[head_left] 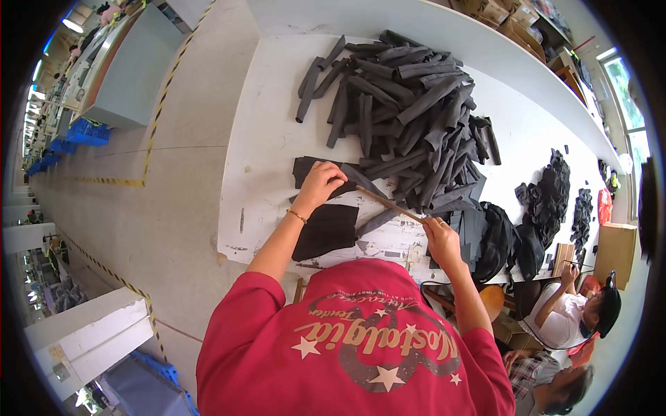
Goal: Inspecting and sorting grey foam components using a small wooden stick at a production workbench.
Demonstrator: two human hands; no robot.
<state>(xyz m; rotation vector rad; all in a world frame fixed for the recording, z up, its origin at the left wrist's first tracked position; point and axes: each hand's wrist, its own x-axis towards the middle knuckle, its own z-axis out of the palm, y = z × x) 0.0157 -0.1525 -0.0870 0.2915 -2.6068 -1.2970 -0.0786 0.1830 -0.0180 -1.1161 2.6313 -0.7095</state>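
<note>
Brown cardboard boxes (pixel 510 21) on shelving far beyond both hands; another brown box (pixel 615 251) well right of them

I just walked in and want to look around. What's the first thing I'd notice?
A big heap of dark grey fabric strips covers the middle of the white table. In front, a person in a red shirt presses a strip down with the left hand, while the right hand holds a thin wooden stick.
</note>
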